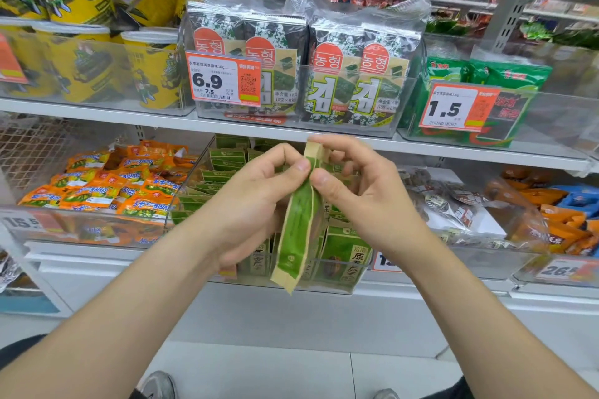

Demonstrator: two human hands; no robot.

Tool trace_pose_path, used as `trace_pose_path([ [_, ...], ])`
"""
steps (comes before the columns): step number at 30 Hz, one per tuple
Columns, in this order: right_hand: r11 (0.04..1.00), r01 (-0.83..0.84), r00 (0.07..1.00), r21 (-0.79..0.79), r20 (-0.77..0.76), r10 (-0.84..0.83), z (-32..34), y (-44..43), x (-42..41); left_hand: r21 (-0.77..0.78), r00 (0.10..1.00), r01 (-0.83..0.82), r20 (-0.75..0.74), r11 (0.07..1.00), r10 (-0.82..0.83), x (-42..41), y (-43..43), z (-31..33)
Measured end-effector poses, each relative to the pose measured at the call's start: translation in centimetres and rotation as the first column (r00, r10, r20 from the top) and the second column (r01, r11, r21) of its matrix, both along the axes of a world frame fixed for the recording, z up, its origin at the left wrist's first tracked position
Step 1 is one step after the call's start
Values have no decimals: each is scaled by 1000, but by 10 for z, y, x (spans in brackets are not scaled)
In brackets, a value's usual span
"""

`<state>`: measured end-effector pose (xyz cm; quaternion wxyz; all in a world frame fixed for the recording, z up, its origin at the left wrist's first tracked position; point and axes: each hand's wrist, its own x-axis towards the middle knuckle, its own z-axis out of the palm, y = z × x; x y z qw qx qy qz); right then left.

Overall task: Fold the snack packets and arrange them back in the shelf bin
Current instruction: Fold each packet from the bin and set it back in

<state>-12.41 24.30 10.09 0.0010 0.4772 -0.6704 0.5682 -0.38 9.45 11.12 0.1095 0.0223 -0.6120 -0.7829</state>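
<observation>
Held packet: between left hand and right hand, before shelf bin
Seaweed multipacks: shelf above the bin

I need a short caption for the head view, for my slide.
Left hand and right hand pinch a green snack packet in front of a clear shelf bin.

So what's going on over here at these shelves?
A person stands at a shop shelf, working on one long, flat green and tan snack packet. Their left hand and right hand both pinch it near its top, holding it upright and edge-on in front of a clear plastic shelf bin. That bin holds a batch of matching green packets. The packet in hand is not yet back in the bin.
</observation>
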Motion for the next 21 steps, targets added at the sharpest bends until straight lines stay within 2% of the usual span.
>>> trace_pose_path([
  [4, 983, 182, 983, -34, -14, -182, -3, -5, -2, -68, 1000, -15, -8, 998, 14, -2, 3, -9],
  [7, 961, 260, 961, -88, -77, -267, -1, -2, -7, -346, 999, 34, -11, 938, -40, 0, -1, -7],
  [9, 942, 319, 934, -100, -136, -331, -1, 2, -9, -564, 997, 80, 31, 822, -75, 0, -9, -9],
  [10, 933, 348, 917, -90, -174, -359, -3, 3, -11, -688, 997, 77, 45, 721, -63, 1, -14, -9],
  [11, 921, 383, 894, -69, -224, -389, -5, 4, -13, -779, 998, 69, 54, 623, -44, 1, -18, -9],
  [12, 906, 419, 867, -52, -274, -417, -5, 5, -14, -817, 998, 63, 62, 574, -21, 0, -22, -9],
  [14, 892, 448, 842, -61, -307, -444, -3, 7, -15, -789, 998, 29, 60, 613, 29, 0, -26, -6],
  [15, 902, 427, 860, -67, -276, -428, -1, 9, -16, -775, 998, -6, 38, 632, 55, 0, -26, -5],
  [18, 975, 220, 973, 15, -75, -218, 8, 18, -21, -742, 990, -130, -57, 657, 132, 1, -24, -5],
  [19, 987, 156, 988, 35, -11, -155, 9, 20, -23, -735, 982, -181, -95, 653, 165, 0, -24, -7],
  [21, 983, 183, 983, -6, 8, -182, 7, 21, -27, -745, 935, -346, -219, 570, 281, -6, -26, -10],
])
